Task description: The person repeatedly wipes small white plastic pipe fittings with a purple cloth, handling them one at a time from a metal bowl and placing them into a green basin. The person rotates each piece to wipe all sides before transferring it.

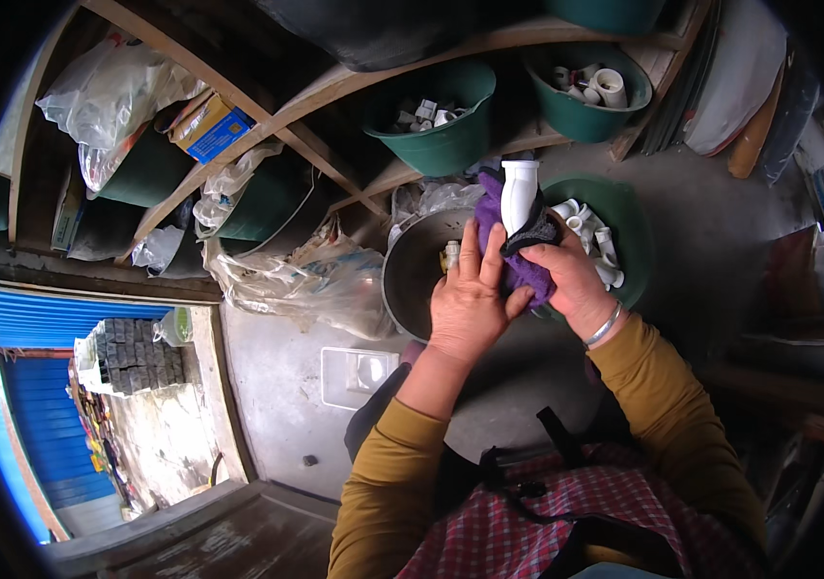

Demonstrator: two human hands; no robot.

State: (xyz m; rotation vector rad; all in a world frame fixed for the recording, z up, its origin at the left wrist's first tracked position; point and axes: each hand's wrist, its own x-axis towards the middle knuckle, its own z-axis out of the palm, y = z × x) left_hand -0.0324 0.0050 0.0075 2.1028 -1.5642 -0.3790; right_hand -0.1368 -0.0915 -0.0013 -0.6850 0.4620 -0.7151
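Observation:
A white plastic pipe fitting [520, 194] stands up out of a purple cloth [491, 217] and a black-and-grey cloth [536, 235] wrapped around its lower part. My right hand [567, 271] grips the bundle from the right, a metal bracelet at its wrist. With its fingers spread, my left hand [470, 297] lies flat against the purple cloth. Behind my right hand, a green tub [632, 239] holds several white pipe fittings [604, 246]. Left of it, partly behind my left hand, is a dark round basin [408, 289] with a fitting of white and yellow parts [450, 253] inside.
Wooden shelves [354, 83] above hold green tubs [448, 145] of white fittings and plastic bags [122, 87]. A large plastic bag [310, 282] lies left of the basin. On the floor sits a clear plastic container [336, 376]. A doorway frame [220, 391] is at the left.

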